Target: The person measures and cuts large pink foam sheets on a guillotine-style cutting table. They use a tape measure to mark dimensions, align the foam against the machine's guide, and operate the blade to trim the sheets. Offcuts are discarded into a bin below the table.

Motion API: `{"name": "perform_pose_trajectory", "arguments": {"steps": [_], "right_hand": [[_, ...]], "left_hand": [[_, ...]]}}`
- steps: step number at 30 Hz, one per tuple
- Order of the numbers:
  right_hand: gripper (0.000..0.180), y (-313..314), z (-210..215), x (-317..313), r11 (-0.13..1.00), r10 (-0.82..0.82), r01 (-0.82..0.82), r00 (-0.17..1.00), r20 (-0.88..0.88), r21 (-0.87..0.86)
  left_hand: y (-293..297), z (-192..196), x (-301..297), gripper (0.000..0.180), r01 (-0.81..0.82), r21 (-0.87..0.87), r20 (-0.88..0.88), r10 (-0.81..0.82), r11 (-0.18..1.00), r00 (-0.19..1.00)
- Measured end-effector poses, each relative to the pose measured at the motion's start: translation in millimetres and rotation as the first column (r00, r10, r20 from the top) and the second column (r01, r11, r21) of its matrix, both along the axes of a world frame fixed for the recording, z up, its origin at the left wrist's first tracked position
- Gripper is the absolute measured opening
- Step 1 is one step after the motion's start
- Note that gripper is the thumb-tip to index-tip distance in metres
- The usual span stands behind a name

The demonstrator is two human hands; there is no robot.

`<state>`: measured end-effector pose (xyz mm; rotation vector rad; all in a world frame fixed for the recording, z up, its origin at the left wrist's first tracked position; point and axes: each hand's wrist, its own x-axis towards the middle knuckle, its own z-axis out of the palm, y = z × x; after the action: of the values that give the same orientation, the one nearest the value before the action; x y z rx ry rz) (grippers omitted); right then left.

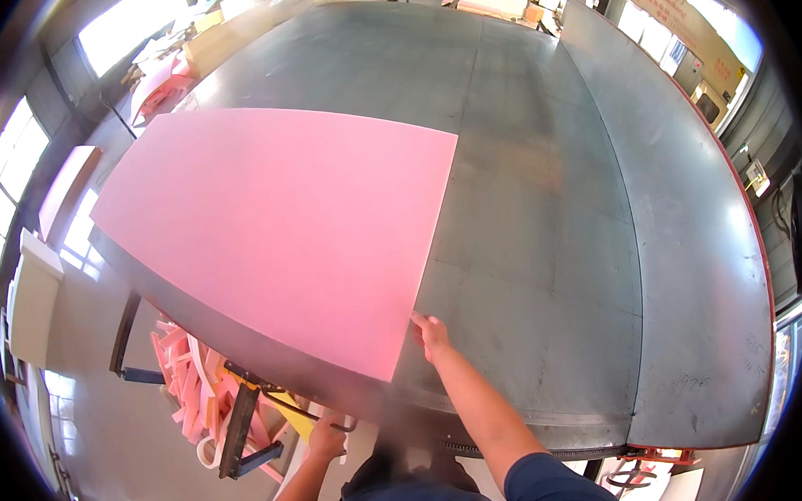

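Note:
A large pink foam sheet (284, 229) lies flat on a grey metal table (542, 199), over its near left part. At the sheet's right edge, close to its near corner, my right hand (432, 336) rests with fingers stretched and fingertips against the edge. Lower down, beyond the table's front edge, my left hand (327, 436) is curled beside the bent end of a black rod handle (305, 412). What its fingers close on is hard to make out. A yellow panel (289, 418) shows just left of that hand.
Pink foam offcuts (192, 385) are heaped under the table's left side, by a black metal leg (239, 432). A raised metal panel (687, 238) with a red rim runs along the right. More pink pieces (161, 86) lie at the far left.

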<state>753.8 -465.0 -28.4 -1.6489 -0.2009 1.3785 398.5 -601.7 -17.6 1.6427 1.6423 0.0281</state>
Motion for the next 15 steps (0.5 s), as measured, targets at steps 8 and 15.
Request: {"name": "perform_pose_trajectory", "arguments": {"steps": [8,15], "right_hand": [[0.058,67.5,33.6,20.9,0.989,0.111,-0.070,0.935,-0.338,0.130],[0.065,135.1,308.2,-60.9,0.892,0.107,-0.327,0.824,0.556,0.312]], "left_hand": [[58.7,44.8,49.3,0.077,-0.050,-0.666,0.665,0.623,0.744,0.413],[49.2,130.7,93.8,0.078,-0.035,-0.292,0.943,0.294,0.956,0.154]]}}
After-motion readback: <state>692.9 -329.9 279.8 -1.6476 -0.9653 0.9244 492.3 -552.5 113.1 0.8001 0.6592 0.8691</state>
